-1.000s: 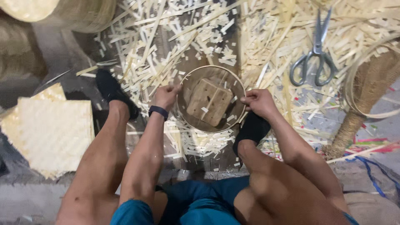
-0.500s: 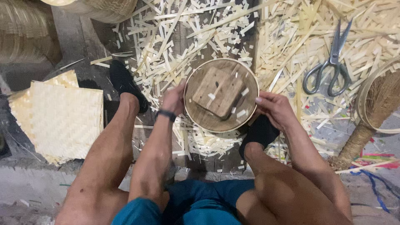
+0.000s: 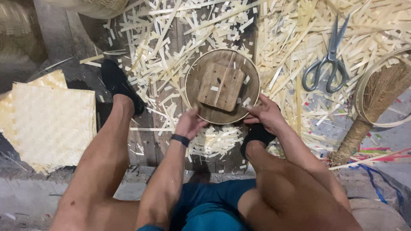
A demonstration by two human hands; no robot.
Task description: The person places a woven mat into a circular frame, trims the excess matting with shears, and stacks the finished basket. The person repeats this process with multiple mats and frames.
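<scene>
Left hand: (image 3: 189,123) at near-left rim of round wooden form (image 3: 222,85), fingers curled loosely against the edge; touching, firm grasp cannot tell.
Right hand: (image 3: 266,113) at near-right rim, fingers bent onto the edge, thumb side on top; looks like a pinch on the thin hoop (image 3: 255,70) ringing the form.
Hold reason: hands on opposite near sides, likely to steady or turn the disc between the feet.
Form place: on plank floor (image 3: 173,141), centre, square wooden block (image 3: 221,87) lying on top, tilted slightly.
Feet: black shoes, left shoe (image 3: 118,83) far-left of form, right shoe (image 3: 256,136) just beside near-right rim.
Left side: woven mat (image 3: 47,122), well apart.
Right side: scissors (image 3: 330,64) on bamboo strips (image 3: 299,30), handles near; reachable by right hand.
Far right: broom (image 3: 372,107) inside a loose hoop.
Open room: little; cuttings crowd all edges, barest floor near-left.
</scene>
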